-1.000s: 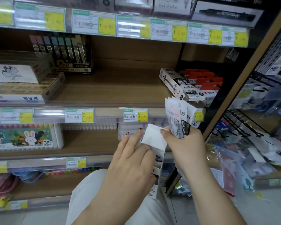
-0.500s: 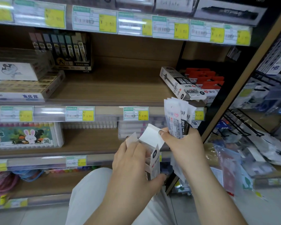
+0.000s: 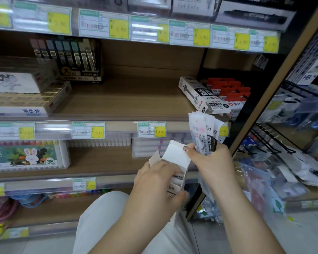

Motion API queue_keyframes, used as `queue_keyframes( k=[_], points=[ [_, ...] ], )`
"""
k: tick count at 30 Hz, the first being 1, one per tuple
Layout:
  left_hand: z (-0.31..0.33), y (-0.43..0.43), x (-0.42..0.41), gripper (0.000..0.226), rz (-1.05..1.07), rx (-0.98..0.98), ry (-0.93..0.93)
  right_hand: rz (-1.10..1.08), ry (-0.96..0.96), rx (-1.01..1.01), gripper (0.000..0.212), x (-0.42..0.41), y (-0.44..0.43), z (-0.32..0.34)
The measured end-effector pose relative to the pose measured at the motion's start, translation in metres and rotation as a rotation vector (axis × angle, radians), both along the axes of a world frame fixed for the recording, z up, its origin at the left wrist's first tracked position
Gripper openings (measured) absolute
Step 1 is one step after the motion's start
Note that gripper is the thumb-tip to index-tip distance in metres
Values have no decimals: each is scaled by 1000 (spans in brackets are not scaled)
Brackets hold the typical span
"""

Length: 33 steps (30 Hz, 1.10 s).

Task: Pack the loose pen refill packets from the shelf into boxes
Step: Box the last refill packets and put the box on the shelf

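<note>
1. Above and behind both grips, the wooden shelf [image 3: 127, 99] carries one closed black-and-white refill box [image 3: 200, 96]. It lies flat, up and slightly left of the right grip, with red-topped packs [image 3: 231, 88] just beside it.
2. Inside the left grip [image 3: 154, 182], fingers curled round it, one small white box [image 3: 174, 156] stands upright with its top flap open.
3. Fanned upward from the right grip [image 3: 211, 162], which clasps their lower ends, the pen refill packets [image 3: 204, 132] sit just right of the box mouth. At least four show, overlapping too much to count exactly.
</note>
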<state>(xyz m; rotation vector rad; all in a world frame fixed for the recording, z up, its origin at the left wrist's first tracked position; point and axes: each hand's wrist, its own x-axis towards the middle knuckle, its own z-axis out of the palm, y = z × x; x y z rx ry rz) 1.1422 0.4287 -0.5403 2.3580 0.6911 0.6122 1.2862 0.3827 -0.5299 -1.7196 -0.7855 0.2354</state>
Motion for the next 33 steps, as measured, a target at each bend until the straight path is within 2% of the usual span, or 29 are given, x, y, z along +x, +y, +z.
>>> queue_keyframes(
  k=[4,8,10,13,15,18,21,23,25,28,29,33],
  points=[
    [3,7,5,31,-72,75,77,-32,-26,17,32,8,-1,3],
    [2,6,12,21,-76,130,94,-56,-28,68,31,4,-3,14],
    [0,6,13,21,-70,168,100,-127,-30,154,27,-1,-8,26],
    [-1,7,12,22,-68,207,94,-181,-29,395,22,-10,-19,51],
    [-2,6,12,22,-71,246,101,-55,35,587,18,-19,-25,70],
    [-3,7,14,34,-65,269,84,249,344,779,10,-26,-25,83],
    [-9,6,12,55,-85,153,53,475,674,690,18,-29,-16,80],
    [-15,2,7,59,-60,37,28,477,880,560,18,-27,-7,71],
    [-19,-2,1,54,-38,78,0,387,1007,470,25,-23,3,63],
    [-2,-1,5,20,-154,358,-13,312,1007,464,39,-12,12,56],
    [3,-2,5,21,-163,424,-8,302,965,466,39,-8,13,55],
    [0,-4,1,29,-132,418,22,260,810,452,27,6,12,54]
  ],
)
